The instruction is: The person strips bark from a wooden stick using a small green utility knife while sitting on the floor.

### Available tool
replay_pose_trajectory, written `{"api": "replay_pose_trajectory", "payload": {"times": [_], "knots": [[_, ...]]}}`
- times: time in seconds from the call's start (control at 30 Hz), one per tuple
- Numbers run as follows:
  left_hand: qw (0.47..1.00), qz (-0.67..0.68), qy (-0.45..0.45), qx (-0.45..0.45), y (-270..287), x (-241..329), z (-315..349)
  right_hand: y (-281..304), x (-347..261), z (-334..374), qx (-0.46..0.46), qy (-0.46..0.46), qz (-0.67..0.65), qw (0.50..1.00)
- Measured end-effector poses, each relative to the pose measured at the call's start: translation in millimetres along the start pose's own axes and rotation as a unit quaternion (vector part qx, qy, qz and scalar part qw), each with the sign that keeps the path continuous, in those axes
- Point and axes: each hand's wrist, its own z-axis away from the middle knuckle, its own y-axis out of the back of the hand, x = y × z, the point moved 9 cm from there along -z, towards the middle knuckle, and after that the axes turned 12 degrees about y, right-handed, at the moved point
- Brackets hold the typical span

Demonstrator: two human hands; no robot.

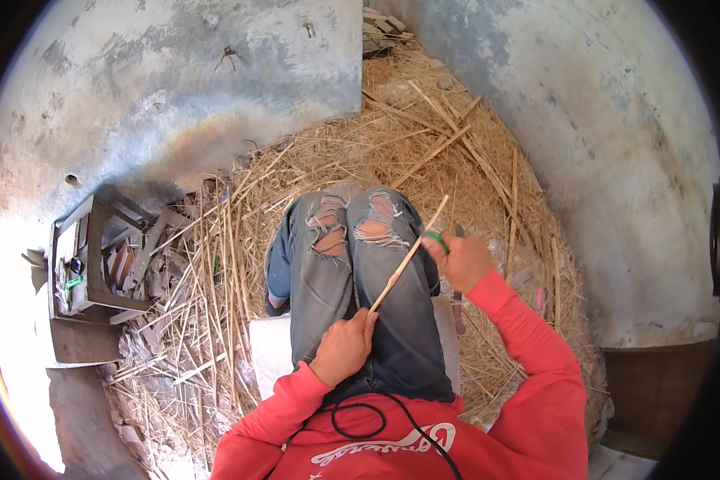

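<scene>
A thin, pale wooden stick (402,268) slants up and to the right above my thighs. My left hand (344,350) is closed round its lower end. Beside the stick's upper part, my right hand (464,262) is closed on a small green object (435,239). Only a rounded green part shows between the fingers and the stick, so its kind is unclear. The rest is hidden by the hand. Whether the green part touches the stick, I cannot tell.
Wood shavings and long split strips (464,144) cover the floor around my legs. At the left stands a wooden frame (96,296) like an upturned stool, with scraps in and beside it. Worn plastered walls (608,160) rise ahead and right. A black cord (360,406) hangs over my red sweatshirt.
</scene>
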Motion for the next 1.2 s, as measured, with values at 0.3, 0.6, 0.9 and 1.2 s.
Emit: {"api": "replay_pose_trajectory", "payload": {"times": [0.3, 0.6, 0.9, 1.2], "knots": [[0.999, -0.037, 0.009, 0.016, 3.1, 2.0, 1.7, -1.3, -4.5, -0.4, -0.005, 0.015, -0.009, 1.000], [0.999, 0.033, 0.001, -0.036, -1.2, -3.6, -2.8, -12.5, -1.5, 5.4, -0.023, 0.049, 0.026, 0.998], [0.986, 0.119, 0.000, -0.118, 6.0, 1.6, -4.9, -12.1, -9.5, 8.5, -0.041, 0.066, -0.034, 0.996], [0.976, 0.140, 0.010, -0.165, 4.0, -1.6, -7.0, -19.6, -24.7, 10.3, -0.084, 0.081, -0.039, 0.992]]}}
